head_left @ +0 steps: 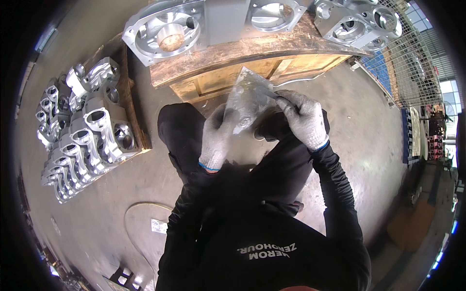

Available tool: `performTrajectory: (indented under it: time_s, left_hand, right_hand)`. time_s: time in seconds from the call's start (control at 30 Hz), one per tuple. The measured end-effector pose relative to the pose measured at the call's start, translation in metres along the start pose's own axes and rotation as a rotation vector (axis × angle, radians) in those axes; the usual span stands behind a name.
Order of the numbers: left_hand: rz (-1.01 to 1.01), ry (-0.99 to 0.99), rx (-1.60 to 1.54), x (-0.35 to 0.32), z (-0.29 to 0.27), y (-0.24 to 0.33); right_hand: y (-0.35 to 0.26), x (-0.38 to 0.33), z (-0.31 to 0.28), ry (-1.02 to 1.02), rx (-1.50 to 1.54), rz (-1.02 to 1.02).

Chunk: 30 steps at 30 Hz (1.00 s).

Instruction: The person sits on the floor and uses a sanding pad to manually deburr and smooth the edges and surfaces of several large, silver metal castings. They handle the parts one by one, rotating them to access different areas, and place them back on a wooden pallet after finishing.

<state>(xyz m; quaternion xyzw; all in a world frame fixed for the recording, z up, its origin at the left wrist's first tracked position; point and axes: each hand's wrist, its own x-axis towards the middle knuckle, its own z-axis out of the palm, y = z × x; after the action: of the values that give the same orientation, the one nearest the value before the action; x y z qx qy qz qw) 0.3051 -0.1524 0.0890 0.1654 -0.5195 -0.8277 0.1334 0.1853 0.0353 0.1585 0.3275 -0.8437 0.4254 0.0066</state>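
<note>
I am holding a clear plastic bag (250,97) tilted in front of my knees; it looks crinkled and shiny, and its contents cannot be made out. My left hand (218,136), in a whitish work glove, grips the bag's left edge, and its fingers are partly hidden behind the plastic. The gloved right hand (305,116) is closed, thumb against fingers, on the bag's right side. Beyond the bag stands a wooden crate-like bench (223,63) that bears large machined metal housings (167,34).
To the left, rows of silver metal castings (82,145) rest on a wooden pallet (138,121). More castings (357,24) lie at the bench's right end, beside a wire mesh cage (412,53). A thin hose (127,218) and a paper piece (158,226) lie on the floor.
</note>
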Motion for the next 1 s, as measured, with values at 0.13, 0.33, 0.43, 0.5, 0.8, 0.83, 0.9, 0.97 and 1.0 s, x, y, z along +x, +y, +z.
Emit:
performTrajectory:
  time_s: [0.13,0.33,0.43,0.5,0.8,0.83,0.9,0.97,1.0]
  left_hand:
    - [0.001,0.019,0.138,-0.007,0.003,0.004]
    - [-0.011,0.006,0.220,-0.010,0.002,0.014]
    - [0.026,0.006,0.254,-0.009,-0.001,0.011]
    - [0.038,0.002,0.253,-0.009,-0.001,0.010]
    - [0.003,0.029,0.256,-0.012,-0.001,0.012]
    - [-0.001,0.030,0.239,-0.011,-0.002,0.011]
    - [-0.001,0.045,0.292,-0.013,-0.002,0.012]
    - [-0.006,0.048,0.303,-0.013,-0.002,0.014]
    - [-0.011,0.040,0.285,-0.013,-0.002,0.014]
  right_hand:
    - [-0.013,0.007,0.007,0.010,-0.090,-0.065]
    - [-0.027,0.013,0.009,-0.036,-0.157,-0.044]
    - [-0.028,0.013,0.013,-0.044,-0.181,-0.077]
    - [-0.027,0.012,0.015,-0.069,-0.196,-0.080]
    - [-0.024,0.015,0.022,-0.058,-0.263,-0.143]
    - [-0.023,0.014,0.021,-0.068,-0.263,-0.168]
    - [-0.022,0.013,0.019,-0.077,-0.249,-0.162]
    - [-0.021,0.017,0.020,-0.047,-0.265,-0.151]
    - [-0.020,0.017,0.020,-0.031,-0.277,-0.143]
